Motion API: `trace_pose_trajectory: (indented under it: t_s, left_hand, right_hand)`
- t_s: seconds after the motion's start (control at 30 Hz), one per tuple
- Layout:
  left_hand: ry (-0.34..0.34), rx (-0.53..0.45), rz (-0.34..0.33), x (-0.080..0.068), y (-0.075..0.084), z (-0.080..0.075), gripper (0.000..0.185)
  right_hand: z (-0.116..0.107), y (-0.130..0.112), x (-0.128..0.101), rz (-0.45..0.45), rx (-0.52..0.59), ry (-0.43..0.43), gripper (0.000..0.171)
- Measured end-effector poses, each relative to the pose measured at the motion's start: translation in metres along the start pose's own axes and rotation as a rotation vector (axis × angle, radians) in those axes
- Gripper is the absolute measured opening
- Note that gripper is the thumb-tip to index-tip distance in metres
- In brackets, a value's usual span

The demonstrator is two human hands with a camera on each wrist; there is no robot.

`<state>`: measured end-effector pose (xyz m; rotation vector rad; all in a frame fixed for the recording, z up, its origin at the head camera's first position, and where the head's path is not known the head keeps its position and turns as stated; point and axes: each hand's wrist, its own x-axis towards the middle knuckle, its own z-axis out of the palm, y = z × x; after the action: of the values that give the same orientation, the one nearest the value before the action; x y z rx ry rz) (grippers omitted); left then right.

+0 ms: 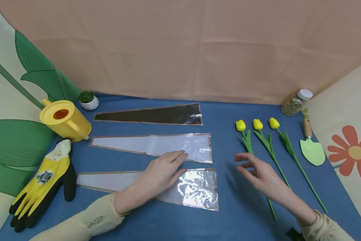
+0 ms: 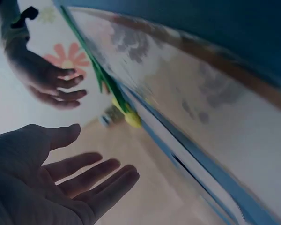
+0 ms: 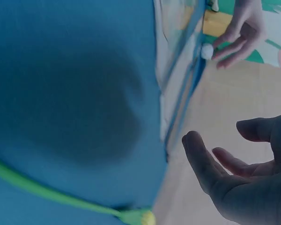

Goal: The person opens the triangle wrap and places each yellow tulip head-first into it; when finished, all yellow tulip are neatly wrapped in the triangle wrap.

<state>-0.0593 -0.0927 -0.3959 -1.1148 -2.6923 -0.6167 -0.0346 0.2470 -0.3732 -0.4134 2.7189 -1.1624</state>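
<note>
My left hand (image 1: 157, 174) is held over the nearest tapered flower sleeve (image 1: 198, 190), fingers spread loosely with nothing in them. Just beyond lies a second whitish, shiny sleeve (image 1: 174, 144), and farther back a black sleeve (image 1: 168, 114); all have brown edging. In the left wrist view, the left hand's fingers (image 2: 110, 176) show above the sleeves. My right hand (image 1: 260, 174) hovers over the blue table, its fingers loosely bent and holding nothing. It is nearest the left tulip (image 1: 240, 126), whose stem it partly hides. Two more yellow tulips, a middle one (image 1: 257, 124) and a right one (image 1: 274, 123), lie alongside.
To the left are a yellow watering can (image 1: 78, 122), a small potted plant (image 1: 89, 101) and a yellow-black glove (image 1: 46, 184). A lidded jar (image 1: 294, 103) stands at the back right, with a green trowel (image 1: 312, 150) in front of it.
</note>
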Motion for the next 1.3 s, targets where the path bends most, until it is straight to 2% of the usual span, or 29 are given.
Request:
trace_pose_trajectory:
  t_s: [0.13,0.3,0.57,0.77,0.97,1.17,1.3]
  left_hand:
    - [-0.052,-0.055,0.012,0.007,0.013,0.009,0.039]
    - [-0.077,-0.107,0.014,0.016,0.023,0.019,0.037]
    - [-0.136,-0.168,-0.025,0.024,0.031,0.029,0.034]
    - [-0.149,-0.267,-0.064,0.028,0.036,0.032,0.03]
    - [-0.099,-0.471,-0.103,0.03,0.038,0.038,0.027]
    - [-0.076,-0.747,-0.216,0.03,0.035,0.042,0.027]
    - [-0.077,-0.821,-0.241,0.03,0.027,0.047,0.028]
  right_hand:
    - [0.011,0.006,-0.003,0.041,0.104,-0.053,0.038]
    - [0.02,0.012,-0.006,0.074,0.234,-0.149,0.04]
    - [0.03,0.019,-0.006,0.153,0.486,-0.286,0.047]
    - [0.034,0.019,-0.007,0.204,0.563,-0.322,0.053]
    - [0.035,0.02,-0.007,0.231,0.574,-0.334,0.053]
    - [0.035,0.019,-0.007,0.245,0.605,-0.359,0.055]
    - [0.036,0.019,-0.007,0.27,0.616,-0.369,0.056]
